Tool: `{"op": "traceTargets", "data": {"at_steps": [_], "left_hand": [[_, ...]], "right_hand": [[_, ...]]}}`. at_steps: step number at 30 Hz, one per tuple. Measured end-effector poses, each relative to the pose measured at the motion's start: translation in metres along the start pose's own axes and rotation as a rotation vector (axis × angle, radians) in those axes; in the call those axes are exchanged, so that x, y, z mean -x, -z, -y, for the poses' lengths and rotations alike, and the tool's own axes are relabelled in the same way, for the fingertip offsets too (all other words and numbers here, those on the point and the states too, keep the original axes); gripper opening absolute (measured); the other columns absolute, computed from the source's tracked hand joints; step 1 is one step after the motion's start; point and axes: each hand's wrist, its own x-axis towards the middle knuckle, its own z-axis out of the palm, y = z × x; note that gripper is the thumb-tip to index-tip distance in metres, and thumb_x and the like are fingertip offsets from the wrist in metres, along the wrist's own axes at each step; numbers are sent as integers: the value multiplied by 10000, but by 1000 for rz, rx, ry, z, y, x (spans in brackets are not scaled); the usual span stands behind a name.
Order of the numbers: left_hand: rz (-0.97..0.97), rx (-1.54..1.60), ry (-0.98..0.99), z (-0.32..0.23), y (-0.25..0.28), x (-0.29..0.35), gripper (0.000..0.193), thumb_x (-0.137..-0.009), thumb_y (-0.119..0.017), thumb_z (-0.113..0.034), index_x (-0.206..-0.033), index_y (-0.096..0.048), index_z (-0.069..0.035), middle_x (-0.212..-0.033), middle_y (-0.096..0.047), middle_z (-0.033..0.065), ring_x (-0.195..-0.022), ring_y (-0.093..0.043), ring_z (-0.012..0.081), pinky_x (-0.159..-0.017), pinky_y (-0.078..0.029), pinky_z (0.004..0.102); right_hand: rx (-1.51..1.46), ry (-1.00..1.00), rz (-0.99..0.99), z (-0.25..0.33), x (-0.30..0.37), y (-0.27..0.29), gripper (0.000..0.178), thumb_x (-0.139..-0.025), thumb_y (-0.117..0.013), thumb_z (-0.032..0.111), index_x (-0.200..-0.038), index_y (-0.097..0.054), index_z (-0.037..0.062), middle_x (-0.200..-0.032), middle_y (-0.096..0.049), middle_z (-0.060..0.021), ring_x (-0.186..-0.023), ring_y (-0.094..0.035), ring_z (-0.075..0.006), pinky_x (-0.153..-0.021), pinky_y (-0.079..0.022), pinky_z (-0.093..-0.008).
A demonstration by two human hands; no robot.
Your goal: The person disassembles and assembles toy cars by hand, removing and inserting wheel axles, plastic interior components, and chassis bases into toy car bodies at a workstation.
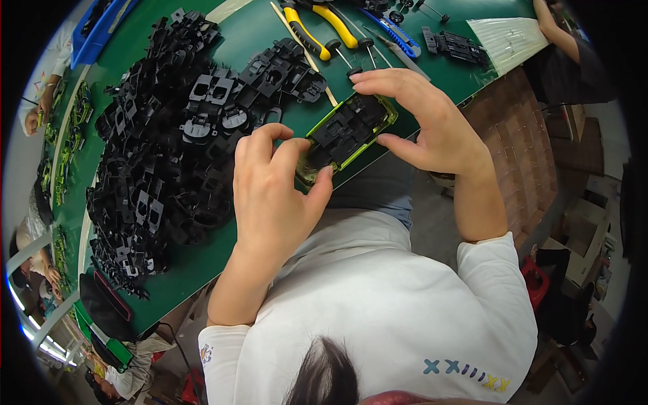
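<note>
Curving past you: the near edge of the green table (182, 278), running from lower left to upper right.
Left of you: a black pile (155, 169) lies just beside your left hand (270, 179); a strip of green shows between pile and near edge.
Right of you: more green shows between your right hand (432, 121) and the chassis (455, 46); a pale sheet (509, 40) covers the table's right end.
Far side: the stick (313, 67) points at the shell (356, 154); axles (343, 58) lie near your right fingertips, pliers (304, 32) and cutter (395, 34) beyond.
Shell: between your hands, open side toward you, slanting up to the right in view, black parts (345, 128) inside; you cannot tell its height above the table.
Left grip: thumb and fingers pinch the shell's lower left end.
Right grip: thumb and fingers close around its upper right end.
</note>
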Motion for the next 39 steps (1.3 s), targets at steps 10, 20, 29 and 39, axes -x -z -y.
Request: {"op": "traceTargets", "data": {"at_steps": [10,20,29,39], "left_hand": [[88,-23,-47,-2,5,-10,252,-673,-739,-11,-900,-639,30,-1010,-598,133,-923,-586,314,-801,-478,377],[139,-140,-157,-6,5,-10,280,-760,-669,-5,-1015,-580,68,-1068,-596,168,-947,-603,330,-806,-508,391],[28,-115,-199,-1,3,-4,264,-791,-672,-25,-1024,-581,58,-1140,-604,181,-865,-645,311,-729,-532,355],[-76,-124,-175,5,11,-5,250,-760,-699,-14,-986,-610,45,-1146,-624,204,-775,-671,279,-638,-539,302]], "right_hand": [[-224,-134,-1,-4,13,-2,672,-588,-812,62,-1220,-582,48,-1148,-623,-104,-1058,-593,-271,-918,-475,-347],[-225,-245,-57,-7,20,-11,673,-582,-812,55,-1218,-594,57,-1135,-649,-95,-1035,-615,-257,-904,-495,-332],[-251,-262,-104,-6,21,-16,690,-555,-816,35,-1211,-604,68,-1135,-649,-95,-1040,-617,-254,-907,-492,-331],[-319,-267,-129,-5,21,-18,760,-556,-819,52,-1268,-554,53,-1193,-615,-105,-1042,-615,-233,-919,-482,-323]]}}
